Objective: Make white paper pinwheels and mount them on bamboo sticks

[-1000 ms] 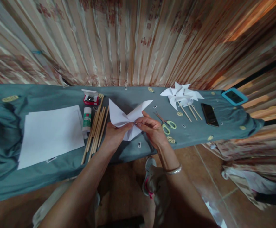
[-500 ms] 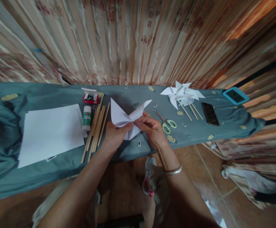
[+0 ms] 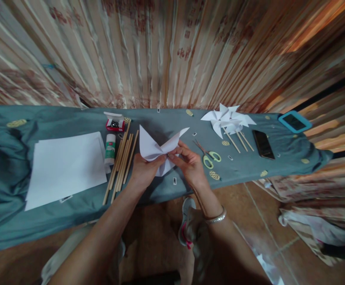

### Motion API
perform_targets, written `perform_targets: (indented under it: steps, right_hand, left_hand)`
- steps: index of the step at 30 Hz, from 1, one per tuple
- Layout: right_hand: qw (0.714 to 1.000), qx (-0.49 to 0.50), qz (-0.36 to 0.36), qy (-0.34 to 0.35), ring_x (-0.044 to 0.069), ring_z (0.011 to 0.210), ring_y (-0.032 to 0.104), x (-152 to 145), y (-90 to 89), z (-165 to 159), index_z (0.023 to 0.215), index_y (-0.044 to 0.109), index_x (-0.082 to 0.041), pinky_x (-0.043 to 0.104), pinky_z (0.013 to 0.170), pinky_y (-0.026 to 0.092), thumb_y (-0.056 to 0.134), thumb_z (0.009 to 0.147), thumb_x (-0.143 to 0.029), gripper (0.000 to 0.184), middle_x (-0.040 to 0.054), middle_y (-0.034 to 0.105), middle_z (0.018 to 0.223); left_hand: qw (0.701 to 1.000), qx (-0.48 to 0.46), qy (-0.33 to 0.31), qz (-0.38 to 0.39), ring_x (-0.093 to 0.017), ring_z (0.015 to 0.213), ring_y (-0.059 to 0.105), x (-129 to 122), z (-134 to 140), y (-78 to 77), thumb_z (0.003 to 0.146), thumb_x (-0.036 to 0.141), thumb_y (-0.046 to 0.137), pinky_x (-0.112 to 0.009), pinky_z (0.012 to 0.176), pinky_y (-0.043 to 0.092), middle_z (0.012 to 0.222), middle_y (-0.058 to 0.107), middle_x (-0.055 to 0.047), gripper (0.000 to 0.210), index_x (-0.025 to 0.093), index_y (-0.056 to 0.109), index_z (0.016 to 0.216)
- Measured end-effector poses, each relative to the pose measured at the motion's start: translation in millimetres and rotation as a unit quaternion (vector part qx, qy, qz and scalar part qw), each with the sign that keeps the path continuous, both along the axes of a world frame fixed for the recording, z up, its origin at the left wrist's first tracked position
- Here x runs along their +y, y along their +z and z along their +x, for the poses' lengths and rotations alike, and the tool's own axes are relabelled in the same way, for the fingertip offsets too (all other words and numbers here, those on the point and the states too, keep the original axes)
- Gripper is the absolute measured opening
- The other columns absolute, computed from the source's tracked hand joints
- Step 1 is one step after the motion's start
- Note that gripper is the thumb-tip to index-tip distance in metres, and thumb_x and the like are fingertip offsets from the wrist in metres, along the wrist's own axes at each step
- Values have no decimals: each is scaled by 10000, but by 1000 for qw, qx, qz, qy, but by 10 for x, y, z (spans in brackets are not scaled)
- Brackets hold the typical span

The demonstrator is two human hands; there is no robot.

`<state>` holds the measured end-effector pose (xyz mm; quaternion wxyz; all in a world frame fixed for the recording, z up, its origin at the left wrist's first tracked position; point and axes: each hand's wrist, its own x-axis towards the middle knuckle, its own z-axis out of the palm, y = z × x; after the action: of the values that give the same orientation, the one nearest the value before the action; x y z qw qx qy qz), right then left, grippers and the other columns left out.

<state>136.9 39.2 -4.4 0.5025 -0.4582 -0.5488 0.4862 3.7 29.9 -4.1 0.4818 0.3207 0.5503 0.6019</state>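
A white paper pinwheel [image 3: 150,145], its points folded toward the middle, is between my hands above the table. My left hand [image 3: 144,169] grips its lower left side, the thumb pressing near the centre. The fingers of my right hand [image 3: 190,162] are closed at the pinwheel's centre from the right, thumb and index finger together. A tiny shiny spot shows at the fingertips there; it is too small to name surely. To the right of my right hand lie scissors [image 3: 208,161] with light green handles. Several wooden sticks [image 3: 124,158] lie left of my left hand.
White paper sheets [image 3: 68,170], a glue stick [image 3: 110,148] and an open red box [image 3: 115,125] of small dark pieces are on the left. Finished pinwheels on sticks [image 3: 224,117], a phone [image 3: 263,144] and a blue-framed device [image 3: 295,121] lie on the right.
My right fingers have shifted slightly down and left against the pinwheel's centre. The whole view has moved a little; the other things lie as before.
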Motion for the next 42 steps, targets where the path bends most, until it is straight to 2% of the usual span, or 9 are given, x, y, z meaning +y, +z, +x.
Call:
perform_targets:
  steps: [12, 16, 19, 22, 26, 29, 32, 37, 42]
  right_hand:
    - [999, 0, 44, -17, 235, 1256, 486, -32, 14, -35, 748, 692, -238, 399, 1067, 351, 709, 734, -287, 54, 38, 632, 1189]
    - [999, 9, 48, -14, 240, 1244, 502, -29, -7, -38, 783, 688, -237, 424, 1091, 335, 710, 736, -270, 62, 36, 586, 1271]
    - [998, 18, 47, -41, 246, 1246, 499, -25, -29, -58, 964, 666, -240, 434, 1092, 350, 747, 699, -274, 280, 50, 531, 1347]
    - [998, 47, 18, -48, 243, 1184, 549, -12, -30, -62, 1220, 536, -238, 423, 1027, 439, 770, 674, -297, 597, 83, 532, 1350]
    - [999, 47, -8, -14, 236, 1104, 601, 6, 28, 5, 1298, 450, -233, 390, 937, 514, 800, 633, -286, 753, 74, 632, 1202]
    - [997, 51, -47, 36, 209, 849, 675, 12, 84, 76, 1249, 480, -253, 345, 719, 584, 800, 630, -296, 698, 22, 697, 968]
    - [993, 62, -72, 65, 170, 687, 665, 10, 120, 121, 1145, 540, -253, 287, 582, 569, 798, 625, -292, 581, -13, 694, 839]
    - [992, 50, -83, 75, 137, 596, 633, -3, 138, 131, 1087, 560, -244, 256, 530, 533, 793, 627, -285, 518, -35, 674, 770]
    - [994, 49, -75, 62, 158, 680, 654, -13, 115, 116, 1092, 551, -252, 276, 593, 544, 786, 627, -282, 522, -20, 686, 845]
  left_hand:
    - [997, -67, -29, -20, -229, 687, 679, -5, -35, 94, 404, 269, 844, -339, 656, 557, 712, 735, -57, 363, 121, 707, 705]
    - [997, -60, -30, -24, -241, 697, 685, -11, -50, 98, 411, 260, 852, -348, 662, 558, 709, 735, -62, 367, 117, 705, 716]
    - [997, -61, -35, -36, -226, 665, 679, -21, -57, 117, 439, 241, 836, -330, 639, 551, 685, 730, -49, 324, 118, 705, 708]
    - [997, -61, -36, -36, -211, 648, 673, -23, -59, 132, 438, 242, 831, -324, 646, 549, 689, 732, -38, 324, 123, 701, 710]
    - [997, -48, -51, -37, -214, 680, 678, -18, -65, 126, 426, 263, 834, -331, 686, 550, 721, 740, -39, 360, 128, 708, 735]
    - [996, -29, -74, -43, -220, 683, 676, -28, -71, 123, 427, 265, 821, -327, 665, 551, 715, 741, -46, 330, 134, 714, 712]
    - [995, -18, -87, -52, -222, 675, 673, -46, -78, 126, 423, 264, 813, -326, 649, 551, 710, 741, -48, 320, 142, 713, 701]
    - [993, -17, -101, -62, -229, 712, 680, -59, -94, 97, 435, 272, 813, -326, 672, 546, 742, 745, -61, 351, 140, 713, 745]
    - [993, -13, -93, -66, -231, 701, 677, -63, -98, 77, 447, 284, 826, -334, 661, 545, 741, 741, -69, 333, 141, 707, 723]
